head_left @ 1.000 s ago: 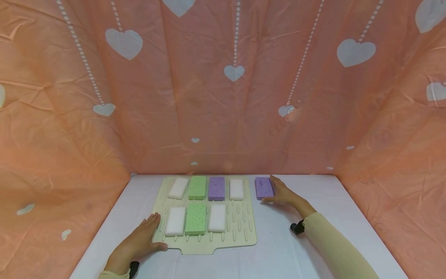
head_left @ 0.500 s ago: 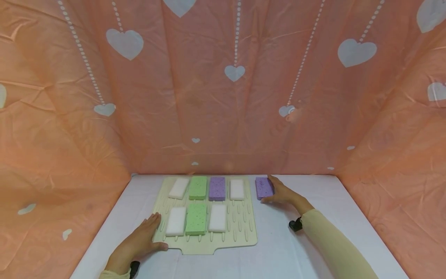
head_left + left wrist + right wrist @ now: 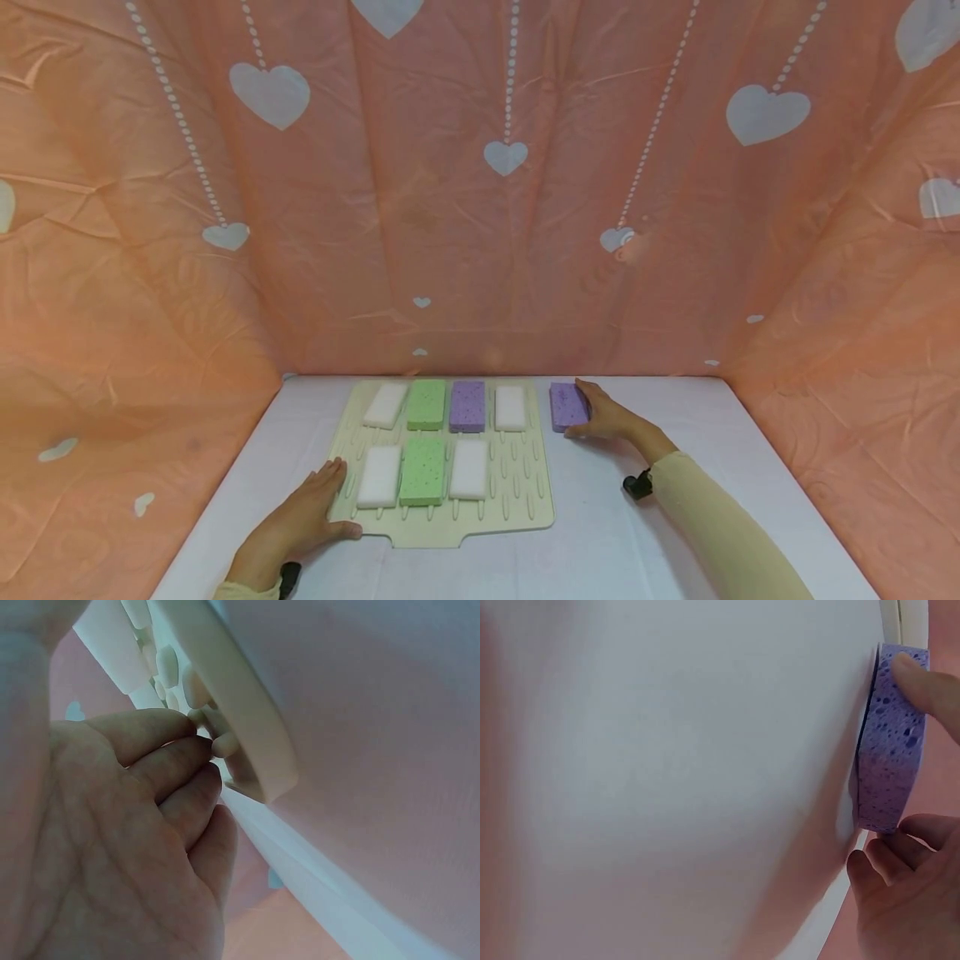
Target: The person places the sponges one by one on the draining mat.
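My right hand point(image 3: 611, 418) grips a purple sponge point(image 3: 567, 407) that lies flat on the table, just right of a cream ribbed drying mat point(image 3: 516, 518). In the right wrist view the thumb presses one end of this pitted sponge point(image 3: 892, 742), and the fingers curl at its other end. At the mat's left edge rests my left hand point(image 3: 296, 517), fingers extended and thumb by the near edge. The left wrist view has its fingertips at the mat's rim point(image 3: 259, 742), next to the raised ribs.
Sponges stand in two rows on the mat: white point(image 3: 386, 406), green point(image 3: 426, 405), purple point(image 3: 467, 407) and white point(image 3: 511, 407) behind; white point(image 3: 378, 476), green point(image 3: 422, 472) and white point(image 3: 468, 469) in front. An orange heart-print curtain point(image 3: 465, 275) encloses the white table point(image 3: 600, 533).
The right hand has shifted very slightly left along the purple sponge, which stays in place. The left hand and the mat look still.
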A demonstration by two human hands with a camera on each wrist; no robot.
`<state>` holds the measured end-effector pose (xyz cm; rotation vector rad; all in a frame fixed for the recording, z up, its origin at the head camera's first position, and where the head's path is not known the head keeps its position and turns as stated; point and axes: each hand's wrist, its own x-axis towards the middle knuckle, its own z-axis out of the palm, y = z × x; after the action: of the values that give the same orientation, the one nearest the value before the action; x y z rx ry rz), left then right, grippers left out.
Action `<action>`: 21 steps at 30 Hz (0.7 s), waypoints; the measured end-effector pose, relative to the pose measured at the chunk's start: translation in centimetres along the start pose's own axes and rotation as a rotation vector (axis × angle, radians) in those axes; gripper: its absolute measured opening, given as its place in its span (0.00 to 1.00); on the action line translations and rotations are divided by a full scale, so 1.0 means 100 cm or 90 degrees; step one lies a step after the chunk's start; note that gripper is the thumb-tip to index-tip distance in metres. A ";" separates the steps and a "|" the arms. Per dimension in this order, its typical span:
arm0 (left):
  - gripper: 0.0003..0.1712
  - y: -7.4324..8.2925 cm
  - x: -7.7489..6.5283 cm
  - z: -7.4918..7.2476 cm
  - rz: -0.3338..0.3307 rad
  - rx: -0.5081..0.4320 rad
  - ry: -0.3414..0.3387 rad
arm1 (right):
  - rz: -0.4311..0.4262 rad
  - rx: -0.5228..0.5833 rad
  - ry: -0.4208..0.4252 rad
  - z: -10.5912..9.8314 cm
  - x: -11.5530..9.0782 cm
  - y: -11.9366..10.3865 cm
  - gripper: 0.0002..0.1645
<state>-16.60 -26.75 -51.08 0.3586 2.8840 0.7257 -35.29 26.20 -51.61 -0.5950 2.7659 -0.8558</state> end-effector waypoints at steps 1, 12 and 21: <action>0.70 0.000 0.000 0.000 0.000 -0.001 0.000 | 0.003 0.000 0.002 0.000 -0.001 0.000 0.74; 0.70 0.002 0.000 -0.001 -0.007 0.000 -0.002 | 0.018 0.025 0.025 0.004 -0.011 -0.003 0.74; 0.70 0.000 0.001 -0.001 -0.003 -0.007 -0.002 | 0.023 0.045 0.044 0.011 -0.023 -0.009 0.73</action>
<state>-16.70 -26.75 -50.98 0.3523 2.8756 0.7388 -32.66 25.94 -51.83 -0.5123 2.7842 -0.9791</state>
